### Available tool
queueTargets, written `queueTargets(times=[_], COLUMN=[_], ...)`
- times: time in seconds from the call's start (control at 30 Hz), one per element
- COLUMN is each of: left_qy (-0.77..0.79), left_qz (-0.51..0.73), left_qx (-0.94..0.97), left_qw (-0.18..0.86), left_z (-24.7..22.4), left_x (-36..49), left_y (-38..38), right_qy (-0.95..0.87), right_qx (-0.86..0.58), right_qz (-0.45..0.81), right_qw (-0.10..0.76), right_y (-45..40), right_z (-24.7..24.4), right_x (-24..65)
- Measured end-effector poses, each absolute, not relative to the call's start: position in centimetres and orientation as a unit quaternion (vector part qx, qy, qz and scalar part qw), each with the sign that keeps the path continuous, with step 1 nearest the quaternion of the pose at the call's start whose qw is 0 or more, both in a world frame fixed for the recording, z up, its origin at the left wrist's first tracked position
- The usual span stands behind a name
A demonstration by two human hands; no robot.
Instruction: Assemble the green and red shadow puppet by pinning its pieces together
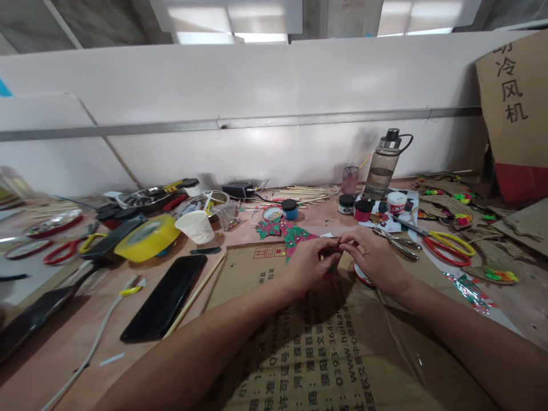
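Note:
Above a printed cardboard sheet (265, 319), my two hands meet with their fingers closed. My left hand (309, 264) grips a small dark red and green piece (333, 251), mostly covered by the fingers. The fingertips of my right hand (373, 257) pinch the same piece from the other side. Just behind my left hand lies a red and green painted piece (297, 235) dotted with shiny studs; whether it joins the held piece is hidden. Under my right hand a round red-rimmed lid or dish (362, 275) is partly visible.
Behind the hands stand paint jars (289, 209), a dish of beads (273, 214) and a water bottle (382, 168). Pliers (398, 242) and scissors (449, 245) lie at right. A phone (165, 297), yellow tape (148, 237) and a paper cup (196, 227) are at left.

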State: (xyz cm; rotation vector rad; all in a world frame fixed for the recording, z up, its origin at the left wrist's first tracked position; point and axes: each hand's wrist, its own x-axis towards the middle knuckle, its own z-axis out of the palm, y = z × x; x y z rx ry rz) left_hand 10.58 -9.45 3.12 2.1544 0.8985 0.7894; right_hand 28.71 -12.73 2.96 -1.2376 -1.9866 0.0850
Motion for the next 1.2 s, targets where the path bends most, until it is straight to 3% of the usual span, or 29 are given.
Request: queueTargets(times=[0.2, 0.33, 0.53, 0.67, 1.03, 1.2], left_qy=[0.345, 0.442, 0.576, 0.58, 0.605, 0.614], left_qz=[0.32, 0.319, 0.162, 0.089, 0.188, 0.183], left_qx=[0.789, 0.74, 0.773, 0.789, 0.739, 0.699], left_qw=[0.395, 0.394, 0.213, 0.182, 0.23, 0.318], left_z=[4.5, 6.8, 6.0, 3.2, 1.1, 1.6], left_x=[10.3, 9.1, 5.3, 4.3, 5.4, 5.3], left_y=[-9.5, -8.1, -4.7, -4.0, -4.6, -4.6], right_qy=[-0.764, -0.75, -0.745, -0.744, -0.756, -0.758], right_qx=[-0.503, -0.51, -0.507, -0.5, -0.497, -0.497], right_qz=[0.071, 0.073, 0.085, 0.087, 0.085, 0.094], right_qw=[0.398, 0.414, 0.425, 0.435, 0.418, 0.412], right_y=[-12.9, -12.7, -12.2, -12.1, -12.2, -12.0], right_z=[3.3, 3.7, 3.4, 3.6, 3.1, 2.6], right_x=[28.8, 28.8, 29.5, 29.5, 29.0, 29.1])
